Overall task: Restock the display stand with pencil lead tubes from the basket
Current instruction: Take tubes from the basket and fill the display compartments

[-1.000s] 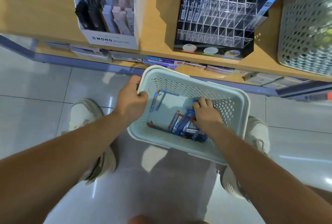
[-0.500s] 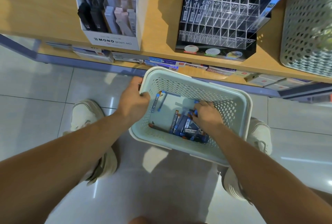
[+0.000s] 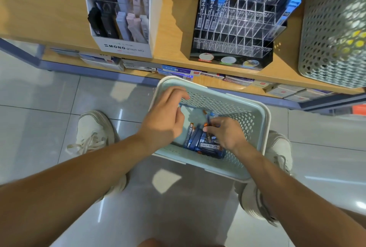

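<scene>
In the upper left of the frame a white MONO graph MG box (image 3: 126, 48) of black, grey and pink pencils stands on the wooden shelf (image 3: 178, 19). Below it, at middle left, a pale left shoe (image 3: 95, 130) rests on the tiled floor (image 3: 39, 128).

The left hand (image 3: 164, 120) lies over the left rim of the basket (image 3: 251, 120). Its fingers are loosely bent and slightly apart, reaching in over the mesh wall, and nothing shows between them (whether the palm touches the rim cannot be told). The light perforated basket sits at the centre of the frame, in front of the shelf edge.

On its floor, toward the near right corner, lie the dark blue pencil lead tubes (image 3: 200, 144) in a loose heap. The right hand (image 3: 225, 134) is down among them, fingers curled, thumb and fingertips pinching an orange-capped tube (image 3: 206, 124).

Above, in the upper middle of the frame, the clear display stand (image 3: 237, 29) stands on the shelf, with blue-capped tubes in its top rows. A grey perforated bin (image 3: 334, 29) fills the upper right. The right shoe (image 3: 277, 147) shows just beside the basket's right wall.
</scene>
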